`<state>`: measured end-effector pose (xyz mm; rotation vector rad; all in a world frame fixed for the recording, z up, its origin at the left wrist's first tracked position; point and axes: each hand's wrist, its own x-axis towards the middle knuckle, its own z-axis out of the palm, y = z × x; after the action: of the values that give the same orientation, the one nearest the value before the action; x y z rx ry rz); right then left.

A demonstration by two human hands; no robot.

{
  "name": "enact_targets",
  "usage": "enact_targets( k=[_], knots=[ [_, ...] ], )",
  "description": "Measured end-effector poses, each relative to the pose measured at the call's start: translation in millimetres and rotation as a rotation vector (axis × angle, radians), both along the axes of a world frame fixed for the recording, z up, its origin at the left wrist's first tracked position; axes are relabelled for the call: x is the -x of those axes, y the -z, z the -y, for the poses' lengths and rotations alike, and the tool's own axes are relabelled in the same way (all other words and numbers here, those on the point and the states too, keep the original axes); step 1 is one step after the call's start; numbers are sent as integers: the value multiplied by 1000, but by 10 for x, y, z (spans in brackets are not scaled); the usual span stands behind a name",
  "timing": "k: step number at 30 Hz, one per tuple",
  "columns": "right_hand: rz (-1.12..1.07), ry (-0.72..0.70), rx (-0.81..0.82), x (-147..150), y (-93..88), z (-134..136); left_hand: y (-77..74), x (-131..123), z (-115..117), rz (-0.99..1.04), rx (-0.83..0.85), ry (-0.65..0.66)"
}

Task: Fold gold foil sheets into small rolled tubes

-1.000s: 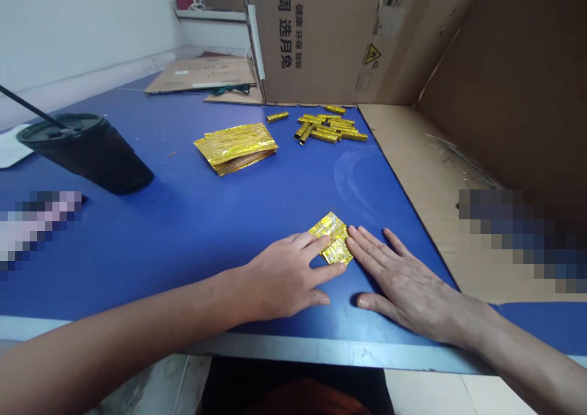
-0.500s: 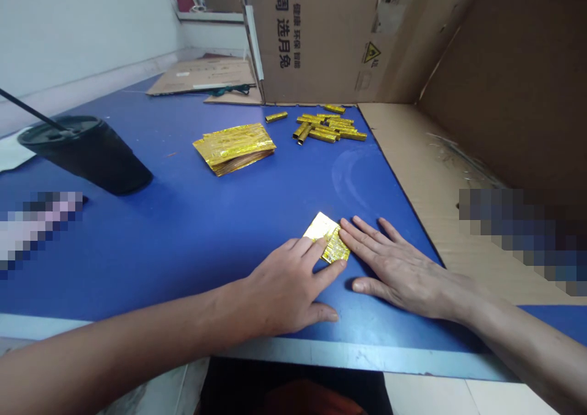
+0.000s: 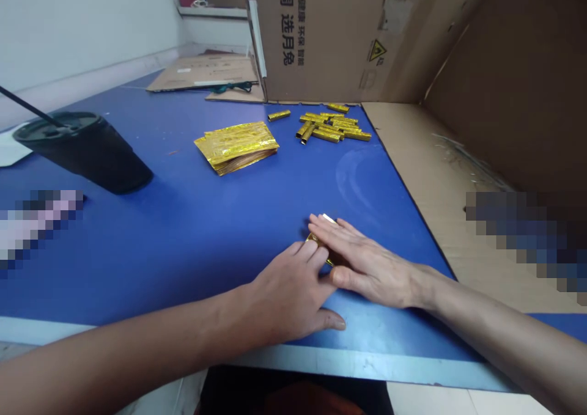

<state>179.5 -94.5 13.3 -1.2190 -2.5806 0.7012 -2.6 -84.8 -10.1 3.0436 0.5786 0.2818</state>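
A small sheet of gold foil paper (image 3: 312,238) lies on the table near its front edge, mostly hidden beneath my hands. My left hand (image 3: 293,293) presses its fingertips on the near left part of the sheet, thumb stretched out apart and the index tip covered. Over the sheet lies my right hand (image 3: 367,259), flat with outstretched fingers, its thumb touching or just above the left index finger. Farther back is a stack of gold foil paper (image 3: 238,143). Several small gold paper rolls (image 3: 328,128) are heaped to the right of that stack, and a single gold roll (image 3: 279,115) sits apart.
A dark cup (image 3: 96,152) with a straw stands on the blue table (image 3: 206,231) at left, near a blurred-out object (image 3: 43,219). Cardboard walls (image 3: 334,42) rise at the back and right. Flat cardboard (image 3: 202,73) and a green cord (image 3: 233,87) lie at the back.
My right hand has moved left from beside the gold sheet to over it, and part of the sheet now looks raised. My left hand stays nearly in place.
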Motion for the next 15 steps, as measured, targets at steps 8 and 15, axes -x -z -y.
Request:
enact_targets(
  k=[8,15],
  knots=[
    [-80,-86,-62,-22,-20,53,12,-2,-13,76,30,14],
    [158,-68,-28,-71,94,-15,3,22,-1,30,18,16]
  ],
)
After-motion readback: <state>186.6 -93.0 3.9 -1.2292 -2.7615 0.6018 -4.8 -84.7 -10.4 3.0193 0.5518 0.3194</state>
